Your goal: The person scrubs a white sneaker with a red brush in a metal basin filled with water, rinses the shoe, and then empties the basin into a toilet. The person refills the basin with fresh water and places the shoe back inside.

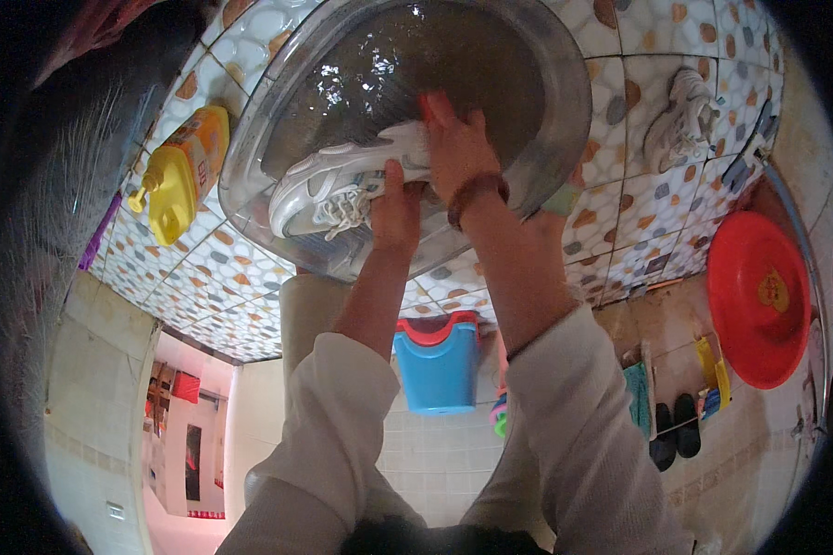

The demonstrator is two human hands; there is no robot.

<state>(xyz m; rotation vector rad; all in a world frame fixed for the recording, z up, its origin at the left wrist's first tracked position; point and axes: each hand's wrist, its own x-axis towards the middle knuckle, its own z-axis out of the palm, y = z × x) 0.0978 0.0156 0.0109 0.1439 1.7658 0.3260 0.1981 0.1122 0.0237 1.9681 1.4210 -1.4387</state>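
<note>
A light-coloured lace-up sneaker (347, 182) lies tilted on its side over a transparent plastic basin (579, 104) of murky brown water (389, 76). My left hand (397, 208) grips the shoe near its laces and opening, with the thumb along its side. At the heel end, my right hand (458, 146) is bent over a small red object (427, 107), of which only a part shows between the fingers; its kind cannot be told. A dark reddish-brown bracelet is on the right wrist. The toe points to the left.
Left of the basin lies a yellow detergent bottle (187, 173). A second sneaker (682, 121) rests on the patterned tile floor (597, 222) at the right. Beyond are a red basin (756, 298), a blue bucket (436, 368), black slippers (675, 430) and a grey hose (784, 187).
</note>
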